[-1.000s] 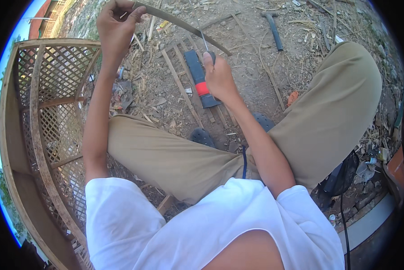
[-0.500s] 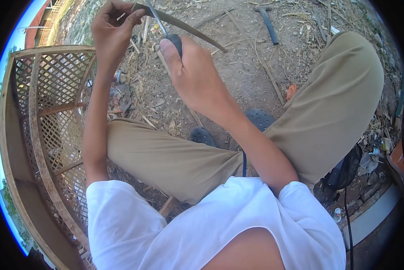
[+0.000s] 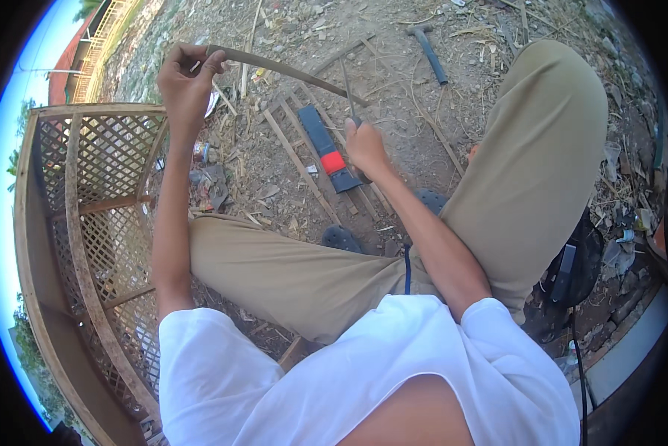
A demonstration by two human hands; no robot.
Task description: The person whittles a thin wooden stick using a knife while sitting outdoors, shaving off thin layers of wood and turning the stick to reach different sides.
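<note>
A long, thin, brownish strip runs out to the right from my left hand, which pinches its near end between thumb and fingers. My right hand is wrapped round the dark handle of a tool with a narrow metal blade. That blade points away from me and crosses the strip close to its far end. Whether the two touch I cannot tell. Beneath the hands, a dark blue, long flat object with a red band lies on several wooden slats.
A hammer with a bluish handle lies on the dirt ahead. At my left stands a wooden lattice frame. Wood scraps and litter cover the ground. To the right of my bent leg sits a black bag with a cable.
My right hand has moved right and nearer to me, drawing the tool from beside my left hand to the strip's far end. The banded object and slats have come into sight.
</note>
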